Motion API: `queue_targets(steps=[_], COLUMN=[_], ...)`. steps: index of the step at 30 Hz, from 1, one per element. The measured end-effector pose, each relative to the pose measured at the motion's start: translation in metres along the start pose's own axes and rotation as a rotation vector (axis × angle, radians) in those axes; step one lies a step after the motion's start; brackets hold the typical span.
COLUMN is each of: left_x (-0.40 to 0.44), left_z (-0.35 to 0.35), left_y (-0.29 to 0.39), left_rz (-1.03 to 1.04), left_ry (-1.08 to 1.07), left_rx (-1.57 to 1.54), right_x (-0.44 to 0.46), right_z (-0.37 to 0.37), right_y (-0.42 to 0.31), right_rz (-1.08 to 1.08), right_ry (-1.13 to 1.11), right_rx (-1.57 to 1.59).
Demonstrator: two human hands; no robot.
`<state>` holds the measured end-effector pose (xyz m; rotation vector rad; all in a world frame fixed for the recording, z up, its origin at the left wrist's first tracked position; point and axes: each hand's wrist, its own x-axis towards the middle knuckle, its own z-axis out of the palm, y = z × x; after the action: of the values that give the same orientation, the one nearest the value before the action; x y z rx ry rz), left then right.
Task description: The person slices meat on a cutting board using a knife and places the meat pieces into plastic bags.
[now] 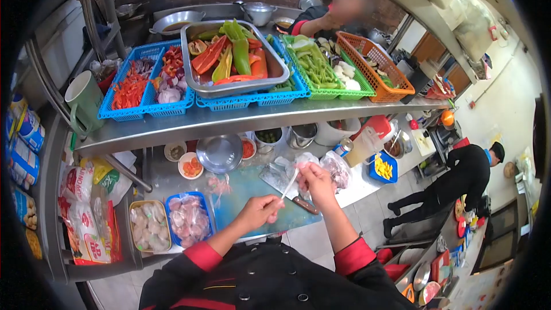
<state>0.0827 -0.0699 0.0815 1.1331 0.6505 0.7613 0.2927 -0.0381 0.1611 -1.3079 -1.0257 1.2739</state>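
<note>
Two bare hands were positioned above a blue-green cutting board [244, 181]. The left hand [263, 209], over the board's near part, was curled narrow, its thumb and fingers pinching the lower end of a thin pale strip [290, 183]; the right hand [314, 179], above the board's right side, was likewise curled and pinched the upper end, so that the strip ran straight between them. A knife [306, 205] with a brown handle lay at the board's right side. Well left of the board, a white packet [92, 245] bore red lettering broken by folds, of which "AD" was legible; print on a can [343, 147], right of the board, was too small to read. Just left of the board, a blue tray [210, 215] held pink pieces in clear plastic; farther left of it, a yellow-rimmed tray [152, 251] held paler pieces. Right of the board, a blue basket [384, 180] contained yellow pieces. Beyond and above the board, on a steel shelf [247, 116], a metal pan [241, 87] held red and green peppers
</note>
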Motion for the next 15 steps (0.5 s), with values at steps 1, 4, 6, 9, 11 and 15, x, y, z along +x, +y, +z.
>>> queue_targets(steps=[1, 4, 6, 9, 11, 15], left_x=[-0.005, -0.019, -0.027, -0.036, -0.040, -0.050], left_z=[-0.005, -0.017, -0.023, -0.021, -0.020, -0.025], left_y=[-0.006, -0.013, -0.020, -0.021, -0.023, -0.037], left_rz=[-0.033, -0.081, -0.110, -0.123, -0.114, -0.093], left_ry=[0.014, 0.071, 0.080, 0.120, 0.139, 0.236], left_rx=[0.073, 0.205, 0.201, 0.106, 0.085, 0.055], right_x=[0.000, 0.018, 0.047, 0.095, 0.152, 0.226], right_z=[0.003, -0.008, -0.029, -0.022, -0.023, -0.014], right_y=[-0.010, -0.091, -0.163, -0.256, -0.291, -0.313], right_rz=[-0.054, -0.416, -0.572, -0.476, -0.367, -0.468], right_ry=[-0.030, 0.052, -0.258, -0.378, -0.433, -0.223], right_rx=[-0.125, -0.084, 0.193, 0.248, 0.236, 0.199])
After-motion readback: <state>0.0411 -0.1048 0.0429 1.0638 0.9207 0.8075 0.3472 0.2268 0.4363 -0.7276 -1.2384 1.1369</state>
